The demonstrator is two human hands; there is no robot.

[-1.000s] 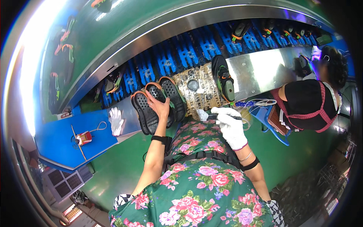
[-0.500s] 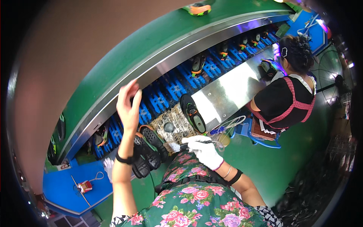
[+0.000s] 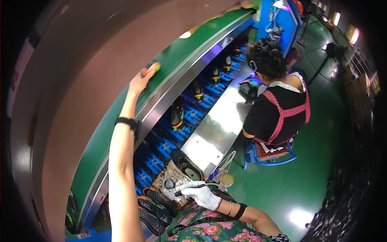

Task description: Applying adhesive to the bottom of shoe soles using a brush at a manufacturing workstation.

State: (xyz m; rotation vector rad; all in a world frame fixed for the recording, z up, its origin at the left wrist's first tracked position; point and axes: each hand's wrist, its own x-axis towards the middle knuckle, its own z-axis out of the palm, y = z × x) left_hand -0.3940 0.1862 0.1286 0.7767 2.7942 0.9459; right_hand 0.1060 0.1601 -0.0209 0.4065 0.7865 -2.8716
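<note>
My bare left hand (image 3: 139, 82) reaches far out over the green conveyor belt, its fingers closed around an orange and dark shoe (image 3: 153, 68) with a green edge. My right hand (image 3: 202, 196), in a white glove, grips a dark-handled brush (image 3: 179, 193) with a pale tip; a thin tube runs from it. The brush is above a stained work board (image 3: 164, 178) with a small round dark pot (image 3: 169, 184) on it. A dark clog (image 3: 188, 165) lies at the board's far edge, and several more dark clogs (image 3: 154, 211) sit by its near left side.
A co-worker (image 3: 278, 105) sits on a blue stool (image 3: 270, 162) to the right, handling a shoe. Beside the metal tabletop (image 3: 219, 125), shoes ride on a lower conveyor of blue slats (image 3: 165, 147). A yellowish container (image 3: 227, 180) stands near my right hand. A fan (image 3: 331, 50) is beyond.
My left hand has gone from empty above the metal edge to the upper green belt and taken hold of the shoe. My right hand keeps the brush; the view has turned.
</note>
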